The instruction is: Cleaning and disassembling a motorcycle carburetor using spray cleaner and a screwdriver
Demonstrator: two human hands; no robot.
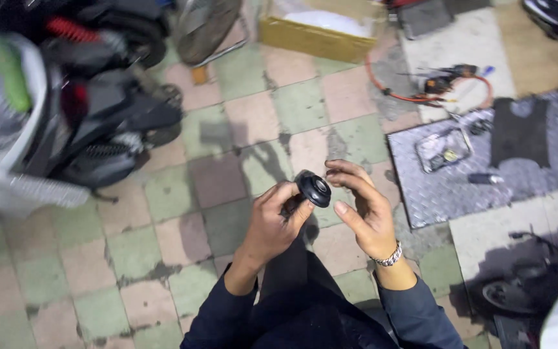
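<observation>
Disc point(313, 187), a small black round part with a raised centre, was held at chest height above the tiled floor point(163, 239), tilted toward the camera so its face showed. Left hand point(272, 223) was closed on its lower edge, thumb and fingers pinching. Right hand point(363, 207) was half open, fingertips steadying the upper rim. Scooter point(92, 123) stood to the left; a metal plate point(447, 187) carrying loose parts lay to the right.

Place: a scooter repair workshop — work is done at floor level.
Floor: worn pink and green tiles point(163, 239), stained dark along the joints.
Vehicles: a partly stripped scooter point(92, 123) is parked at the left; another wheel point(508, 294) is seen at lower right.
Work area: a metal checker plate point(434, 187) — small parts and a tray point(444, 150) are laid on it.
Tools: an orange hose with a tool point(444, 83), a cardboard box point(318, 39).
</observation>
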